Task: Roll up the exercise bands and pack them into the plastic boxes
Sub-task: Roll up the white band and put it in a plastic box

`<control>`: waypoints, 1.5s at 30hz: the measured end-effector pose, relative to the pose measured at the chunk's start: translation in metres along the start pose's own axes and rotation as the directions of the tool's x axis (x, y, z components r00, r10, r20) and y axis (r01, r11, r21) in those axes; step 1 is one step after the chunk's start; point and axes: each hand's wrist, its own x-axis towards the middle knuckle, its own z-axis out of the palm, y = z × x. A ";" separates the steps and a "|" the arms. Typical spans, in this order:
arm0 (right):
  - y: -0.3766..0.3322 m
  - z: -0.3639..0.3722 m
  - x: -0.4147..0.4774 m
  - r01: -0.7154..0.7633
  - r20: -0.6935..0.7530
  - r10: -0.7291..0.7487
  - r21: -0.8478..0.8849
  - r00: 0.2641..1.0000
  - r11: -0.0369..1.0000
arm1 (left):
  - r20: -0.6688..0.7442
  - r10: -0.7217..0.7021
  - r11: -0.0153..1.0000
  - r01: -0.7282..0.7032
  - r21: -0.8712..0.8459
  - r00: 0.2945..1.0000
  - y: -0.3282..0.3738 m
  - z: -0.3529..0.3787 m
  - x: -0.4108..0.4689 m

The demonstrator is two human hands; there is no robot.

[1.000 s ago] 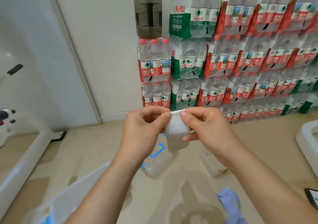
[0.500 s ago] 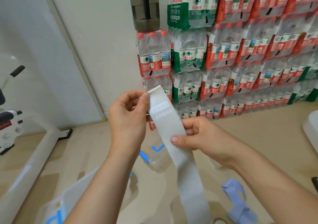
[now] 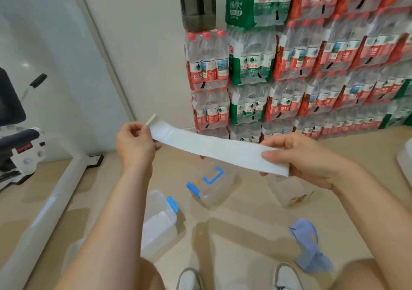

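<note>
A white exercise band (image 3: 214, 148) is stretched flat between my two hands at chest height. My left hand (image 3: 134, 143) pinches its left end, and my right hand (image 3: 305, 158) grips its right end. Below on the floor stand three clear plastic boxes: one with blue clips (image 3: 213, 186) in the middle, one with a blue clip (image 3: 159, 220) nearer to me on the left, and one (image 3: 289, 192) under my right hand. A light blue exercise band (image 3: 308, 245) lies crumpled on the floor at the right.
Stacked packs of water bottles (image 3: 289, 66) form a wall at the back, with a dark jug (image 3: 197, 2) on top. White exercise machine frame (image 3: 42, 202) runs along the left. My shoes (image 3: 286, 277) show at the bottom edge. A white object (image 3: 406, 160) sits at the right edge.
The white band was bunched between both hands, then hung unrolled downwards. Now my hands have moved apart and hold it stretched out sideways. The view has tilted down.
</note>
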 end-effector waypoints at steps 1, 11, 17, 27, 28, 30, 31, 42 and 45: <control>-0.002 0.000 -0.001 0.038 -0.113 -0.034 0.031 0.993 0.999 | 0.082 -0.002 0.983 -0.013 0.184 0.997 -0.005 -0.003 0.004; -0.028 0.044 0.005 0.264 -0.179 -0.284 -0.129 0.942 0.956 | 0.807 0.090 0.960 -0.267 0.085 0.584 0.021 0.018 -0.073; -0.025 0.039 0.004 0.244 -0.203 -0.236 0.015 0.950 0.970 | 0.725 0.185 0.982 -0.141 -0.122 0.664 0.034 0.025 -0.096; -0.024 0.043 0.003 0.312 -0.239 -0.273 0.145 0.932 0.939 | 0.665 0.222 0.975 -0.177 -0.135 0.713 0.036 0.026 -0.095; -0.024 0.043 0.003 0.307 -0.240 -0.268 0.146 0.933 0.940 | 0.665 0.226 0.974 -0.185 -0.132 0.712 0.036 0.025 -0.095; -0.024 0.045 0.005 0.302 -0.254 -0.258 0.152 0.932 0.941 | 0.666 0.219 0.975 -0.191 -0.117 0.713 0.035 0.025 -0.093; -0.023 0.048 0.006 0.305 -0.277 -0.254 0.158 0.927 0.939 | 0.665 0.210 0.976 -0.189 -0.104 0.717 0.035 0.026 -0.094; -0.021 0.056 0.011 0.341 -0.398 -0.335 -0.057 0.854 0.938 | 0.636 0.189 0.975 -0.221 -0.029 0.748 0.034 0.026 -0.092; -0.024 0.055 0.010 0.356 -0.374 -0.340 -0.028 0.863 0.934 | 0.606 0.255 0.948 -0.320 -0.001 0.753 0.035 0.027 -0.091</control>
